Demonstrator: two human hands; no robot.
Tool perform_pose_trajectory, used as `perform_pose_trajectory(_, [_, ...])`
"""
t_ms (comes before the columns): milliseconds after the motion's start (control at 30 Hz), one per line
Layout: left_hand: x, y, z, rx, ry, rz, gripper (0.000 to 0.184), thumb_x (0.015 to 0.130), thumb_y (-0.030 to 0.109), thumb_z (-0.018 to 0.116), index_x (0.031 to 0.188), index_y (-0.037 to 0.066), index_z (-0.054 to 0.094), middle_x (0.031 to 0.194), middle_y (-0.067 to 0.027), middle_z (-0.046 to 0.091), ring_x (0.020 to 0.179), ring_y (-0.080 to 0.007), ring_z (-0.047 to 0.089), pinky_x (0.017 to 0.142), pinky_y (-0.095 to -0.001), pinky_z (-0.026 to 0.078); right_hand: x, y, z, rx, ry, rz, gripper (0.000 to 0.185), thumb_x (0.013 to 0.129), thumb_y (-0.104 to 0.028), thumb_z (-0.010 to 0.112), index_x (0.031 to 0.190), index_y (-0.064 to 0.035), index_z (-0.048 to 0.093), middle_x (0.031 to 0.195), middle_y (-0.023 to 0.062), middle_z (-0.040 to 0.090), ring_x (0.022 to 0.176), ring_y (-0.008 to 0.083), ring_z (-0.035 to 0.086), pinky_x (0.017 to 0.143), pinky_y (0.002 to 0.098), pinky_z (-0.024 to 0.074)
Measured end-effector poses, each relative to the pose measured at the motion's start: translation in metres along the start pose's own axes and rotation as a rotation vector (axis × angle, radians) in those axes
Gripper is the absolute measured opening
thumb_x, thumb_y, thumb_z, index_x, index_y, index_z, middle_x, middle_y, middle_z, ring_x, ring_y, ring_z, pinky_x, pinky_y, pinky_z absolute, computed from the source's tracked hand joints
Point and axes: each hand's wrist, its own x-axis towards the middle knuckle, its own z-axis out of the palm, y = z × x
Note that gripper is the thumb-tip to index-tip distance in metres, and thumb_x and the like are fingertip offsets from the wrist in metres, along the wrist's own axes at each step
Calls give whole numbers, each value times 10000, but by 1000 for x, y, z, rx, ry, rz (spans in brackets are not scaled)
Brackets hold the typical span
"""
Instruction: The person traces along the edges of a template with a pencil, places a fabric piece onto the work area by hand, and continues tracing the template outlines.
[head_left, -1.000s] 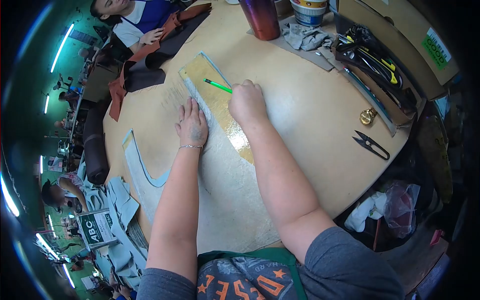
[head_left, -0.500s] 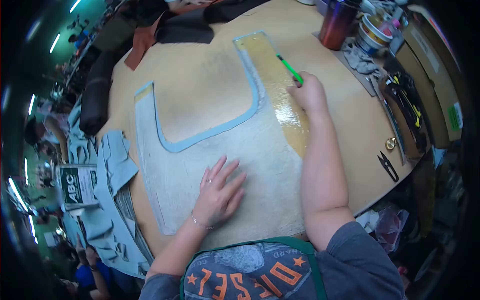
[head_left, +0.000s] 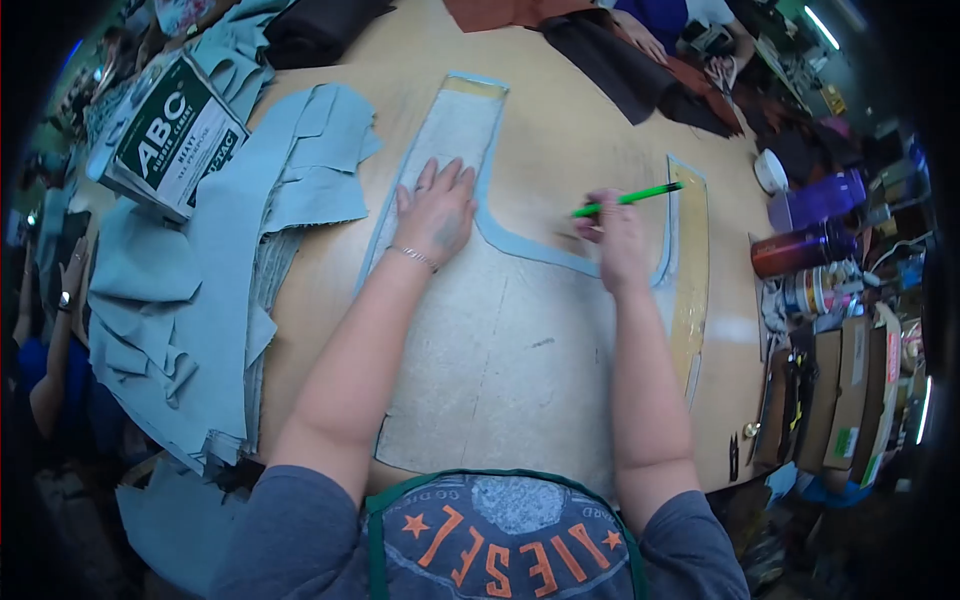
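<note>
While a green pencil (head_left: 650, 194) is being gripped in the right hand (head_left: 616, 235), the stiff-looking panel (head_left: 500, 345) is being aptly steadied beneath the outspread left hand (head_left: 438, 210).

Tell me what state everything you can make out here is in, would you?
U-shaped panel: lying flat, partly hidden.
Left hand: open, palm down on the panel's left prong.
Right hand: closed around the pencil.
Green pencil: held, slanted.
Blue fabric: piled in uneven layers.
Dark roll: rolled up.
Snips: lying down; blades too small to judge.
</note>
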Motion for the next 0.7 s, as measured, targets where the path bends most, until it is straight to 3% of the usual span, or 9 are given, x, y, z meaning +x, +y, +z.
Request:
perform_pose_trajectory(133, [44,-8,12,-28,-25,-62,367,835,189,423,1199,160,460,1330,-38,340,1263,-265,236,944,-633,148,41,21,74,163,-7,-51,160,876,-143,469,923,9,487,797,87,558,694,116,557,606,203,452])
perform_pose_trajectory(233, [72,-20,12,-34,-27,-44,351,833,200,429,1180,198,485,1328,-29,345,1265,-266,234,952,-628,138,79,33,102,104,54,-155,131,852,-75,481,930,30,475,779,97,562,699,133,561,626,228,462])
perform_pose_trajectory(500, [81,-24,19,-66,49,-33,324,831,209,445,1144,231,523,1311,-19,368,1262,-258,242,952,-633,131,156,43,110,-110,180,-297,129,825,-81,513,872,39,520,739,112,592,671,159,587,625,254,465])
perform_pose_trajectory(700, [83,-22,17,21,21,-42,330,857,243,423,1179,282,486,1335,15,338,1263,-238,244,947,-630,169,132,37,114,-492,154,-435,113,798,-79,539,878,2,533,771,144,592,674,237,594,633,313,462])
